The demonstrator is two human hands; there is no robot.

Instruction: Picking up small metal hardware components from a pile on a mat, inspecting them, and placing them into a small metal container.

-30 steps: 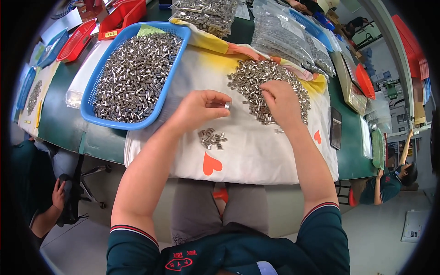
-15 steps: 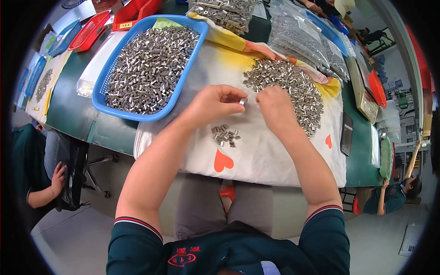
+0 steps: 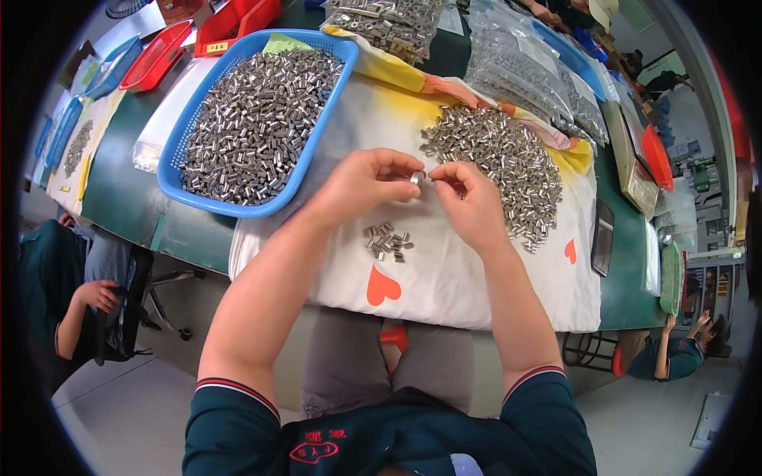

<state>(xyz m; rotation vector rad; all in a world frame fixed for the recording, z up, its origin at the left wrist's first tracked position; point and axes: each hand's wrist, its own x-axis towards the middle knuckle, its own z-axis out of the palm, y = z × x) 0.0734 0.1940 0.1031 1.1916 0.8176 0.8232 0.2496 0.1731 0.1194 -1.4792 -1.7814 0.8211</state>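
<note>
My left hand [image 3: 367,184] pinches a small shiny metal sleeve [image 3: 417,178] between thumb and fingertips, above the white cloth [image 3: 452,278]. Close beside it, the thumb and index finger of my right hand [image 3: 472,208] are pressed together. Whatever they hold is too small to make out. Just right of that hand spreads a large heap of short metal cylinders [image 3: 516,159]. Below my left hand lies a small loose cluster of similar metal pieces [image 3: 386,242].
A blue plastic basket [image 3: 230,210] full of metal cylinders stands at the left. Plastic bags of metal parts [image 3: 516,59] lie at the back. A dark phone [image 3: 602,238] rests at the right edge. A seated person [image 3: 71,293] is on the left.
My right hand has come from the edge of the heap toward me and slightly left, up close to the sleeve in my left hand. The left hand keeps its pinch.
</note>
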